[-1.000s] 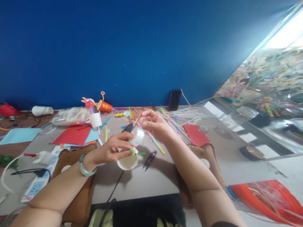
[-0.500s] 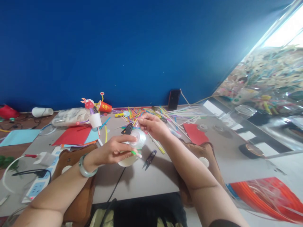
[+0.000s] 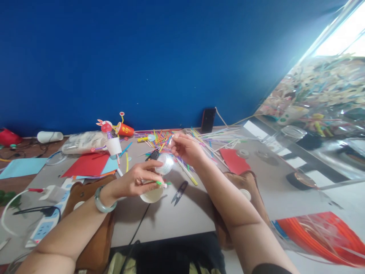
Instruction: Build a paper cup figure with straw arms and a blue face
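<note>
My left hand [image 3: 139, 179] grips a clear roll of tape [image 3: 165, 164] at its upper fingers, and a small green and white piece [image 3: 160, 184] shows at its lower fingertips. Just beneath that hand sits a pale round cup or bowl [image 3: 152, 195], partly hidden. My right hand [image 3: 185, 147] is raised to the right of the roll, thumb and fingers pinched on a small clear strip [image 3: 171, 140] that looks like tape. Dark thread snips [image 3: 179, 193] lie on the table below my right hand.
Colourful sticks [image 3: 164, 139] are scattered along the back, near a black phone [image 3: 208, 120]. Left stand a white cup with a red figure [image 3: 113, 145], an orange cup [image 3: 125, 129] and red paper [image 3: 85, 164]. A power strip [image 3: 44, 228] is far left. More red paper [image 3: 234, 161] lies right.
My right hand has moved slightly right, away from the roll, with the clear strip. My left hand and the roll have shifted a little left and the roll is tilted differently.
</note>
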Demonstrator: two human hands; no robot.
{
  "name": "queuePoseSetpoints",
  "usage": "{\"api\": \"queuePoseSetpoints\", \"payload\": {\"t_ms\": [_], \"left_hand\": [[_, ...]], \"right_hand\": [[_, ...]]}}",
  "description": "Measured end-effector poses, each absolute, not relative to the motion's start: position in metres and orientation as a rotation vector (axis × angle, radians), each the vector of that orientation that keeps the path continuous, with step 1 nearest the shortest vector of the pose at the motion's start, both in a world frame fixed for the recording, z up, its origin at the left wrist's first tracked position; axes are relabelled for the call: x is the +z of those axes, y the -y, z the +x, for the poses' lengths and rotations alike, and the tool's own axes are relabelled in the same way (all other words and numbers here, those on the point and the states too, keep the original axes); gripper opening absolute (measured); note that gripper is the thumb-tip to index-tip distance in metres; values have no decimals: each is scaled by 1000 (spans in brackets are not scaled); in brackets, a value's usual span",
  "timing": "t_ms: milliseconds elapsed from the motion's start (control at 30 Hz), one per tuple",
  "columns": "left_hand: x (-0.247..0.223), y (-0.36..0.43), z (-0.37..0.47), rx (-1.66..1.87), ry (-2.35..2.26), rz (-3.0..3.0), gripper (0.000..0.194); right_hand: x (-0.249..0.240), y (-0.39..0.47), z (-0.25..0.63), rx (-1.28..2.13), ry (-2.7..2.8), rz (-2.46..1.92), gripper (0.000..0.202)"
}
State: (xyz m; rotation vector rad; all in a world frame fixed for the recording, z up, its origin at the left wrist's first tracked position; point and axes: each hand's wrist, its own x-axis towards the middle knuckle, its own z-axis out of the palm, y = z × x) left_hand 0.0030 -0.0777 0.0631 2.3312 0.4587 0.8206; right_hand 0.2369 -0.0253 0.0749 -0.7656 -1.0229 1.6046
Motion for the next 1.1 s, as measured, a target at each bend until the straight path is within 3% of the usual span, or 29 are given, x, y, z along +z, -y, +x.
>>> {"api": "queuePoseSetpoints", "payload": {"t_ms": [567, 800, 1100], "left_hand": [[65, 69, 2, 974, -488, 2023, 17], [56, 49, -9, 1099, -388, 1515, 19], [49, 34, -18, 1084, -436, 1246, 26]], "right_hand": [[70, 13, 240, 1532, 798, -836, 15], [65, 9, 237, 1603, 758, -886, 8], [45, -11, 244, 1605, 788, -1021, 25]]}}
